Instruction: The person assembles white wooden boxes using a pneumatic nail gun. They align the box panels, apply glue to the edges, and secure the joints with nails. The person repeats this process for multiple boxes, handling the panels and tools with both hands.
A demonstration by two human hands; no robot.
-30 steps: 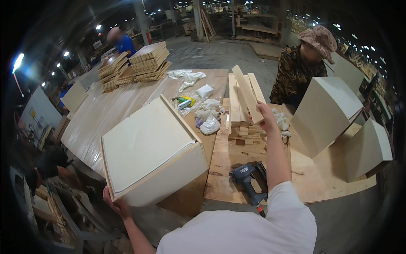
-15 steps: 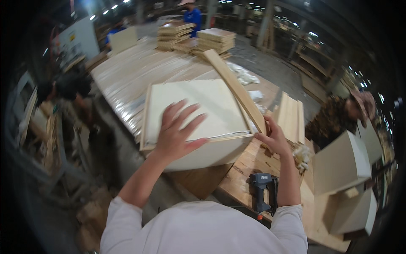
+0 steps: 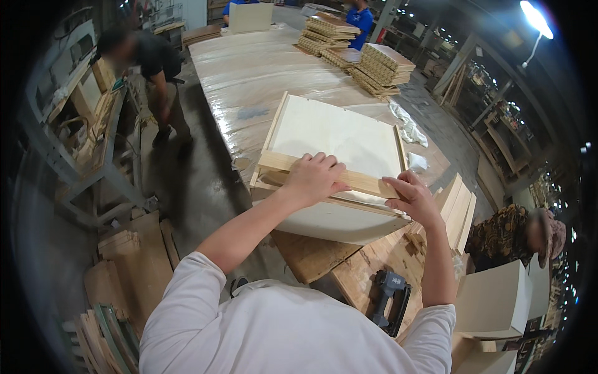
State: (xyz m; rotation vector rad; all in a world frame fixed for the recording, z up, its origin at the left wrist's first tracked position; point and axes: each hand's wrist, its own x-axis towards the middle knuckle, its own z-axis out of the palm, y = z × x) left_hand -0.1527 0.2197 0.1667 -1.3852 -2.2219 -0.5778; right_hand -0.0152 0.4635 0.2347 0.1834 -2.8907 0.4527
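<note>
A pale wooden slat [image 3: 366, 183] lies crosswise over the near part of a shallow-framed wooden box [image 3: 339, 128], whose top is a cream panel with raised edges. My left hand [image 3: 313, 179] grips the slat near its middle, fingers over the top and thumb at the near side. At the slat's right end, my right hand [image 3: 413, 198] pinches it between thumb and fingers, close to the box's right corner. Below the right forearm, a dark nail gun [image 3: 389, 299] rests on the wooden workbench [image 3: 355, 274].
Several slats [image 3: 458, 202] are stacked right of the box. A big film-covered table [image 3: 224, 81] extends behind, bearing stacked panels [image 3: 383, 65] and a white cloth [image 3: 408, 124]. One person [image 3: 152, 56] bends at left; another [image 3: 504, 237] is at right, beside cream box parts [image 3: 492, 296].
The slat has swung from slanting along the box's right side to lying across its near part. My left hand has gone from spread above the panel to gripping the slat.
</note>
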